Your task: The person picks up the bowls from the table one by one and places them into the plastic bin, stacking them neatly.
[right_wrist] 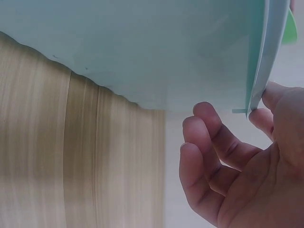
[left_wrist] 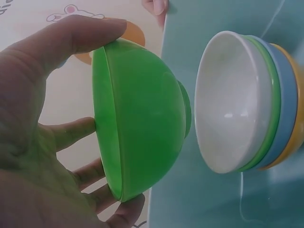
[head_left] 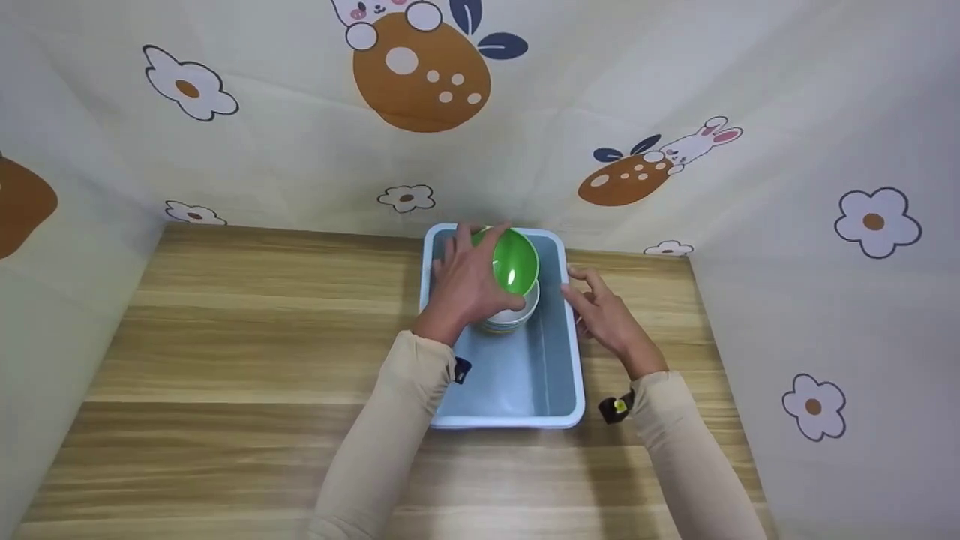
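Note:
My left hand (head_left: 469,285) grips a green bowl (left_wrist: 147,118) by its rim, thumb on one side and fingers on the other. The bowl is tilted, its foot facing a nested stack of bowls (left_wrist: 228,104) with a white one on top and green, blue and yellow edges behind. This stack stands in the far half of a light blue plastic bin (head_left: 495,382). On the bin's right side, my right hand (head_left: 611,322) has its thumb and index fingertips at the rim (right_wrist: 271,52), while its other fingers bend loosely outside the wall.
The bin stands on a wood-grain table (head_left: 247,360), its far end close to the back curtain (head_left: 300,150) printed with flowers and rabbits. More pale fabric (head_left: 817,322) borders the table on the right. Each wrist carries a small black camera (head_left: 615,407).

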A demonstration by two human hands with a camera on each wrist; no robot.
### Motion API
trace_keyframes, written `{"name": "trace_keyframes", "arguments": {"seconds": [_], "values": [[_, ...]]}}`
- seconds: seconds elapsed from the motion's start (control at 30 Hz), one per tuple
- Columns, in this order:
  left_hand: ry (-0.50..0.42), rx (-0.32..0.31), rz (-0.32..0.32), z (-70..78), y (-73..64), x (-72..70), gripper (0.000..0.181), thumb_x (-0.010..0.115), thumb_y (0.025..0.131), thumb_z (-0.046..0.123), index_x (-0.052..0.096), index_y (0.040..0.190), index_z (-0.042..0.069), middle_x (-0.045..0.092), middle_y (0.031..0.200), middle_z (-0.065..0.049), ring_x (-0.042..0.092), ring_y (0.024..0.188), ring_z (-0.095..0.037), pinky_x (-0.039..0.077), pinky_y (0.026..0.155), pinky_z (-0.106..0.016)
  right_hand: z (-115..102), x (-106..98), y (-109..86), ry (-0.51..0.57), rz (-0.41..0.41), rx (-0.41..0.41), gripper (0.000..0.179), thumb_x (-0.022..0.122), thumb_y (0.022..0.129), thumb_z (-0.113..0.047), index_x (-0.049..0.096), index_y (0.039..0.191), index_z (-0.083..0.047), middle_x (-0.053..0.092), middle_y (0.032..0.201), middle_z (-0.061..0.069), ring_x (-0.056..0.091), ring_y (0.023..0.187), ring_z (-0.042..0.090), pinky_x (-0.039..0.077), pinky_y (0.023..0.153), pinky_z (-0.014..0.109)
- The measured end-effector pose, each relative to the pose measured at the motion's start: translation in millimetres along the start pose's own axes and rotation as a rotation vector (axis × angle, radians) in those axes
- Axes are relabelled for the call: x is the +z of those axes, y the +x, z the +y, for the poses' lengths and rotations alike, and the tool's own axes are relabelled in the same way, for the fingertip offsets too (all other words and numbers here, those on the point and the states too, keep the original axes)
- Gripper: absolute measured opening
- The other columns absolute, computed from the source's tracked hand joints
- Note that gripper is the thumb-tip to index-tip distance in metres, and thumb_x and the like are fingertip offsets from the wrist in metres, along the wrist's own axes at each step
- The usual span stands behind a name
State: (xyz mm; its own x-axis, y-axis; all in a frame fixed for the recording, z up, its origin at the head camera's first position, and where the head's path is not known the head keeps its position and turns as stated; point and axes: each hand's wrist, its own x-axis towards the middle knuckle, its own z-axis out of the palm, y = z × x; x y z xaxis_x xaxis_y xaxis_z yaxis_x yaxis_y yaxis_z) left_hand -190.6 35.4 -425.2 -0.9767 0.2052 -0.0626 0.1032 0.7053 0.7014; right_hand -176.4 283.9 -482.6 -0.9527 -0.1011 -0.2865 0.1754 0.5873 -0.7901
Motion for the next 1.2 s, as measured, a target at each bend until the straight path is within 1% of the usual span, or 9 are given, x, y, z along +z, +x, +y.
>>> {"name": "trace_keyframes", "arguments": {"seconds": [0.07, 0.2, 0.3, 0.5, 0.67, 0.8, 0.97, 1.2], "values": [[-0.007, -0.006, -0.010, -0.8, 1.3, 3.8, 0.108, 0.091, 0.066, 0.036, 0.035, 0.158, 0.035, 0.029, 0.157, -0.011, 0.034, 0.138, -0.032, 0.037, 0.108, -0.062, 1, 0, 0.2, 0.005, -0.004, -0.001, 0.057, 0.050, 0.104, -0.052, 0.040, 0.151, -0.021, 0.071, 0.089, 0.011, 0.067, 0.065, 0.021, 0.052, 0.057, 0.027], [-0.028, -0.017, -0.023, -4.0, 3.1, 11.4, 0.108, 0.091, 0.067, 0.035, 0.034, 0.159, 0.034, 0.028, 0.158, -0.013, 0.034, 0.139, -0.035, 0.031, 0.113, -0.070, 1, 1, -0.3, 0.018, -0.007, -0.002, 0.055, 0.050, 0.104, -0.052, 0.041, 0.150, -0.022, 0.070, 0.088, 0.009, 0.064, 0.063, 0.019, 0.050, 0.057, 0.026], [-0.040, -0.019, -0.031, -6.1, 4.0, 16.0, 0.108, 0.092, 0.067, 0.035, 0.034, 0.159, 0.034, 0.027, 0.158, -0.013, 0.034, 0.140, -0.035, 0.028, 0.115, -0.072, 1, 2, -0.9, 0.020, -0.006, -0.003, 0.055, 0.050, 0.104, -0.052, 0.041, 0.150, -0.023, 0.070, 0.088, 0.008, 0.063, 0.064, 0.018, 0.048, 0.057, 0.025], [-0.044, -0.007, -0.031, -10.2, 5.0, 21.9, 0.107, 0.092, 0.067, 0.034, 0.035, 0.158, 0.034, 0.028, 0.157, -0.013, 0.035, 0.140, -0.037, 0.028, 0.115, -0.071, 2, 3, -1.2, 0.014, -0.010, -0.005, 0.057, 0.049, 0.103, -0.054, 0.040, 0.151, -0.023, 0.070, 0.089, 0.009, 0.063, 0.064, 0.016, 0.049, 0.057, 0.026], [-0.059, -0.011, -0.035, -12.4, 5.4, 25.2, 0.108, 0.092, 0.067, 0.034, 0.035, 0.158, 0.035, 0.028, 0.157, -0.012, 0.034, 0.140, -0.036, 0.028, 0.116, -0.070, 3, 3, -1.0, 0.005, -0.010, -0.001, 0.059, 0.049, 0.103, -0.056, 0.040, 0.152, -0.024, 0.070, 0.089, 0.008, 0.063, 0.065, 0.015, 0.048, 0.058, 0.026], [-0.075, -0.010, -0.032, -12.5, 6.3, 28.0, 0.109, 0.093, 0.066, 0.033, 0.035, 0.158, 0.035, 0.029, 0.157, -0.011, 0.035, 0.140, -0.034, 0.028, 0.116, -0.070, 2, 2, -1.8, 0.020, -0.013, 0.000, 0.059, 0.049, 0.103, -0.055, 0.040, 0.152, -0.025, 0.069, 0.089, 0.007, 0.063, 0.065, 0.017, 0.048, 0.058, 0.025], [-0.067, -0.010, -0.037, -12.4, 7.1, 30.8, 0.109, 0.093, 0.066, 0.034, 0.035, 0.158, 0.036, 0.029, 0.156, -0.009, 0.036, 0.138, -0.033, 0.029, 0.115, -0.071, 1, 1, -1.8, 0.033, -0.017, 0.002, 0.059, 0.049, 0.103, -0.055, 0.040, 0.152, -0.024, 0.068, 0.088, 0.007, 0.062, 0.063, 0.014, 0.048, 0.058, 0.025], [-0.059, 0.000, -0.043, -14.5, 7.1, 34.6, 0.108, 0.093, 0.066, 0.032, 0.036, 0.157, 0.036, 0.029, 0.156, -0.009, 0.037, 0.138, -0.033, 0.028, 0.117, -0.070, 0, 2, -1.3, 0.050, -0.014, -0.012, 0.057, 0.049, 0.104, -0.052, 0.039, 0.152, -0.022, 0.068, 0.087, 0.007, 0.061, 0.063, 0.017, 0.045, 0.055, 0.023]]}}
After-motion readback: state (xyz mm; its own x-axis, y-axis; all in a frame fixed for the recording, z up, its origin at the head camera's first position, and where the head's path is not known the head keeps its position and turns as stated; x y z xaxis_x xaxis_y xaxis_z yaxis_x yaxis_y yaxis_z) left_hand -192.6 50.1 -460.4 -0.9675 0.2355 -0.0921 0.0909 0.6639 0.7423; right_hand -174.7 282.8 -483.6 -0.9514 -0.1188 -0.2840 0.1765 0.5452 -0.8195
